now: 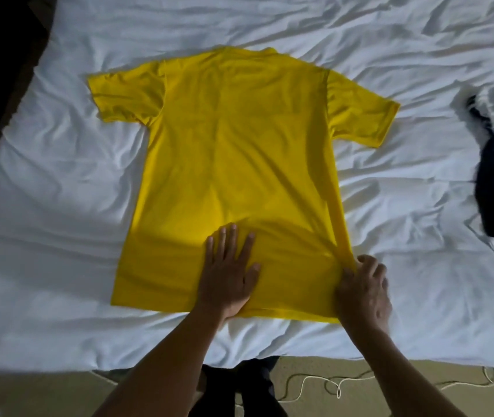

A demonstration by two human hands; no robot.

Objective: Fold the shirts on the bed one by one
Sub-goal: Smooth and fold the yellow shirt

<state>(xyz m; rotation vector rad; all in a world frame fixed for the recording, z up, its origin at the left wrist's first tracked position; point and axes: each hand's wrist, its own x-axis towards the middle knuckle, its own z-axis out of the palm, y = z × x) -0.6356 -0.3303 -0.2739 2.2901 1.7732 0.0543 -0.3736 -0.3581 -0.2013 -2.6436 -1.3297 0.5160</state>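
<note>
A bright yellow short-sleeved T-shirt [233, 139] lies flat in the middle of the bed, on a crumpled white bed sheet [59, 206]. Its collar is at the far end, its hem is close to the near edge of the mattress, and both sleeves are spread out to the sides. The person's left hand [229, 278] rests palm down on the cloth just inside the hem, a little left of centre. Its fingers [230, 239] are straight and slightly fanned, with the thumb out to the right. The right hand [363, 291] is at the shirt's near right corner, fingers [366, 263] curled and pinching the side seam. The fabric there is drawn up into a taut ridge that runs back along the right edge (the rest of the shirt lies smooth). Well off to the right, near the edge of view, a dark navy and white garment [492, 188] sits rumpled on the sheet. Down by the person's feet, a thin white cord [329, 383] loops across the tan floor [420, 386].
</note>
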